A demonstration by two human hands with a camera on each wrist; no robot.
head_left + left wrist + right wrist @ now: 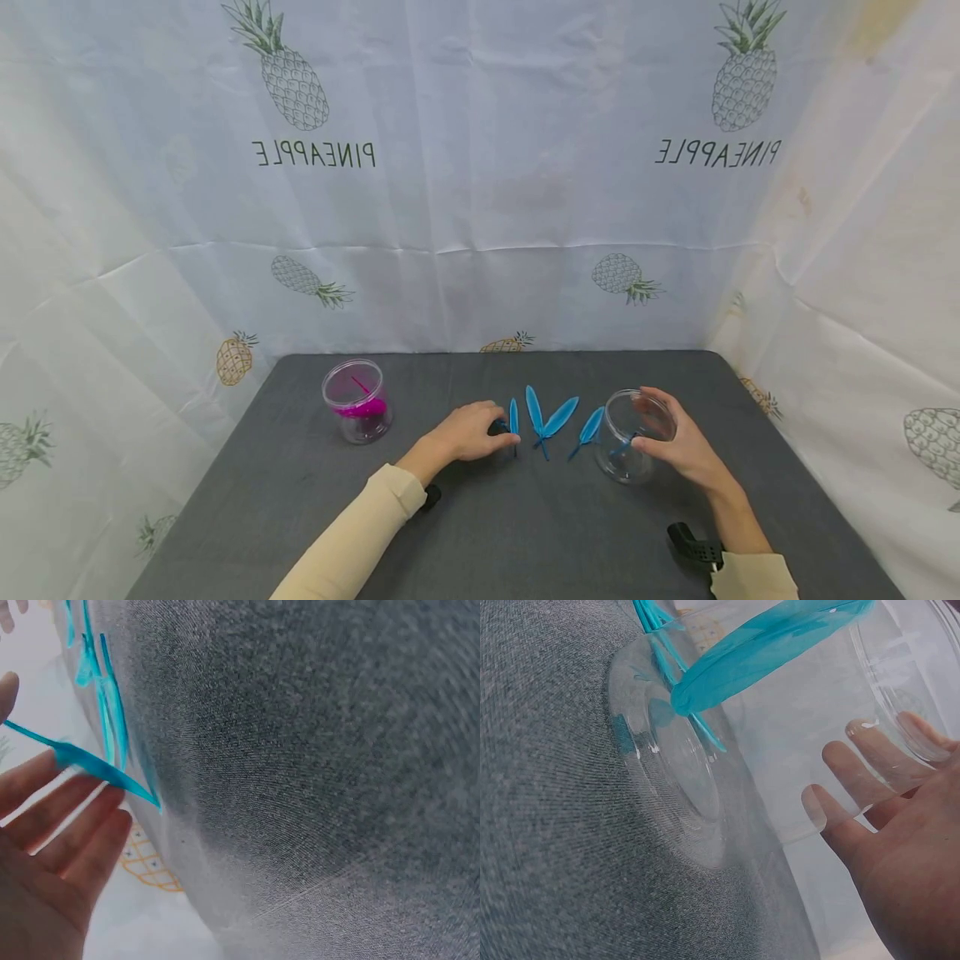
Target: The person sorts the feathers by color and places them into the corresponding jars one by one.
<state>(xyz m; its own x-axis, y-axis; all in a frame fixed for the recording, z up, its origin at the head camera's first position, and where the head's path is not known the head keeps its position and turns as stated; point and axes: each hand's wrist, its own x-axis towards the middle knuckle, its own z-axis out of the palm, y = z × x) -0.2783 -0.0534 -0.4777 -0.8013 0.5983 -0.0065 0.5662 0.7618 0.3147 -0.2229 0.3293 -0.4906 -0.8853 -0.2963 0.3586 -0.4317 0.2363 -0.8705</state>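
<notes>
Cream sleeves (356, 529): closest to me, at 8 and 5 o'clock on the grey table (540, 533).
Left hand (472, 432): at 11 o'clock, fingers spread behind a blue feather (94, 763); I can't tell how firmly they touch.
Loose feathers (560, 417): at 12 o'clock, a crossed pair, with another just beside the clear jar (617, 460).
Right hand (686, 446): at 2 o'clock, thumb and fingers curved round that jar, gripping it; one blue feather leans inside.
Other jar (365, 429): upright at 10 o'clock, magenta feather (367, 408) within.

Blue feather (772, 656) aslant inside clear jar (780, 746)
</notes>
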